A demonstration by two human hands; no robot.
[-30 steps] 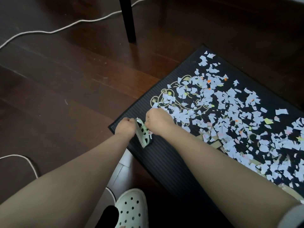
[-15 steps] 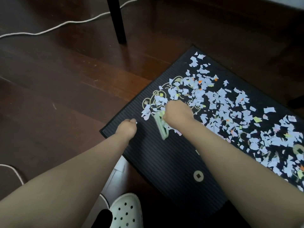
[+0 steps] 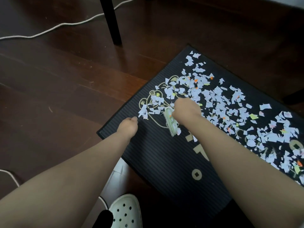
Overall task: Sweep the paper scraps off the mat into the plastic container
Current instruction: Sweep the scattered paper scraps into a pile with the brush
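A black ribbed mat [image 3: 158,155] with gold print lies on the dark wood floor. Many pale paper scraps [image 3: 218,102], with a few orange and yellow ones, cover its far and right parts. My right hand [image 3: 186,111] is shut on a small pale green brush [image 3: 171,124], whose bristle edge rests on the mat at the near edge of the scraps. My left hand [image 3: 129,127] rests on the mat's left corner with fingers curled, holding nothing that I can see. A clear plastic container [image 3: 115,180] lies partly hidden under my left forearm, beside the mat's near edge.
A dark furniture leg [image 3: 111,22] stands on the floor beyond the mat. A white cable [image 3: 54,28] runs across the far floor, another [image 3: 9,175] curls at the left. My foot in a white perforated clog [image 3: 126,213] sits near the bottom.
My right hand has carried the brush away from my left hand, right and farther onto the mat into the scraps. My left hand stays at the mat's corner.
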